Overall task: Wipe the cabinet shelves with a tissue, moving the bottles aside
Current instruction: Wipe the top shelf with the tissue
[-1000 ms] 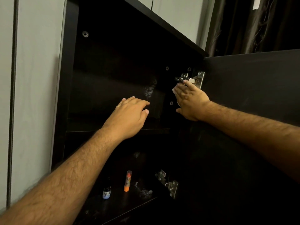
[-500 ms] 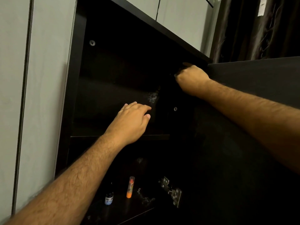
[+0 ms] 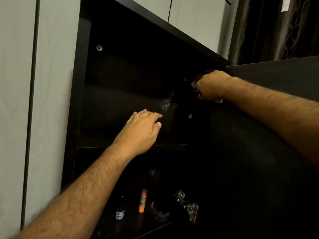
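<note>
The left hand reaches into the dark cabinet above the front edge of the upper shelf, fingers straight and relaxed, holding nothing. The right hand is up at the cabinet's right side, fingers curled around the upper metal hinge by the open door. No tissue shows. On the lower shelf, near its front edge, a small dark bottle stands just beside an orange tube; a second hinge lies toward the right.
</note>
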A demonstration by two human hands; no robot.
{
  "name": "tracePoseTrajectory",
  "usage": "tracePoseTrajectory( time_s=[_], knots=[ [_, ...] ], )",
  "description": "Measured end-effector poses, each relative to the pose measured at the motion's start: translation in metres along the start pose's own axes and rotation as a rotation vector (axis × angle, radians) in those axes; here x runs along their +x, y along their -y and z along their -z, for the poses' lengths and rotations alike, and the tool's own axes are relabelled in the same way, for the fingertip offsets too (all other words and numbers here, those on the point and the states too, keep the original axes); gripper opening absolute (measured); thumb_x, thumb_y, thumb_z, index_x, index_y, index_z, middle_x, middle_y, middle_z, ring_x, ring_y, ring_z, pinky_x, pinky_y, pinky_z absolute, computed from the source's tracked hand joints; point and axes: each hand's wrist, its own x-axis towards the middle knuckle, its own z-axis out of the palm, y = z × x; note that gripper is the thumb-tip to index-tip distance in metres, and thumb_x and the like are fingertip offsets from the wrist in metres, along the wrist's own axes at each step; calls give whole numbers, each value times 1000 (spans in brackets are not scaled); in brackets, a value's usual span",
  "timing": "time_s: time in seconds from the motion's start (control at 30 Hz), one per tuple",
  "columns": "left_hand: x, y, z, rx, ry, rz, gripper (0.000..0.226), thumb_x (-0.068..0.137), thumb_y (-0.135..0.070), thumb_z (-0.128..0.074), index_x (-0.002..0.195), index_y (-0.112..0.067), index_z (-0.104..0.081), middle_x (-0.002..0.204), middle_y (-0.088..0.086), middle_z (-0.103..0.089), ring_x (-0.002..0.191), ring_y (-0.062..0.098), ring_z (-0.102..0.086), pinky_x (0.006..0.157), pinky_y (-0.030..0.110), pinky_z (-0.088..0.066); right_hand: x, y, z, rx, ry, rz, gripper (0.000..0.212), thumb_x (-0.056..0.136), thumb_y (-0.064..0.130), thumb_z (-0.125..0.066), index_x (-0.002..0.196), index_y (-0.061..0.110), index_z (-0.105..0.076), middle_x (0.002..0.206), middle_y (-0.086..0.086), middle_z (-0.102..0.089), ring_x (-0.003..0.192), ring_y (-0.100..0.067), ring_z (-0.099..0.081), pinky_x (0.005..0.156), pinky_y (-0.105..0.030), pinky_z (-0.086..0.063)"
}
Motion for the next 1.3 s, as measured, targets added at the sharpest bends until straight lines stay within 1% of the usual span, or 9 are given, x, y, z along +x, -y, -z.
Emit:
tracePoseTrajectory(
  time_s=[0.17,0.33,0.57,0.67,0.8,0.87,0.93,1.03,1.3],
  knots=[
    [0,1,0,5,-9,5,42,104,-31,-35,144,-25,-41,150,-4,-41,147,12,-19,121,35,-7,-12,2,18,48,-48,-16,22,101,17,-45,111,7,-61,79,0,-48,81,-20,-53,81,-33,-46],
    [-2,-5,3,13,-73,-27,41,103,-29,-36,143,-23,-44,149,-4,-42,146,11,-20,120,33,-6,-10,42,13,260,-309,-79,24,99,9,-47,116,3,-63,105,-17,-64,97,-35,-63,86,-46,-52],
    [-3,-7,21,62,-273,-76,38,102,-29,-40,139,-25,-48,145,-7,-46,141,6,-28,115,22,-5,24,85,-36,1158,-859,-478,22,98,7,-47,100,6,-69,92,-8,-70,88,-23,-66,78,-37,-54],
    [-7,-4,26,89,-297,-83,37,102,-29,-41,138,-25,-49,143,-8,-48,136,-2,-27,113,21,-5,41,93,-28,1244,-977,-597,19,96,4,-49,95,4,-67,92,-9,-67,88,-21,-65,83,-33,-55],
    [-12,4,29,134,-276,-38,37,101,-30,-42,137,-27,-49,143,-8,-48,129,-8,-22,113,20,-5,68,101,-45,1268,-849,-606,31,95,1,-49,122,8,-61,121,-9,-63,118,-23,-58,103,-30,-46],
    [-14,7,27,133,-252,13,38,101,-30,-42,138,-27,-48,144,-9,-45,134,-4,-24,113,21,-6,79,105,-60,1194,-876,-524,55,92,1,-49,146,11,-40,147,-11,-44,139,-26,-39,120,-32,-24],
    [-14,8,26,107,-228,65,38,101,-31,-42,139,-29,-46,146,-9,-44,138,1,-26,117,25,-10,86,109,-70,1209,-866,-476,67,99,21,-48,156,10,-15,162,-11,-17,150,-25,-15,123,-33,-10],
    [-13,6,25,47,-174,125,39,102,-31,-42,140,-29,-44,147,-8,-42,140,6,-29,120,39,-22,87,115,-74,1252,-765,-464,81,101,51,-34,155,9,7,164,-10,9,151,-21,7,123,-35,0],
    [-13,3,28,-23,-103,161,40,102,-31,-42,142,-29,-42,146,-6,-42,137,11,-34,115,38,-30,44,136,-91,1222,-289,-399,96,92,73,-17,151,6,20,160,-12,25,148,-22,21,120,-40,7]
  ],
)
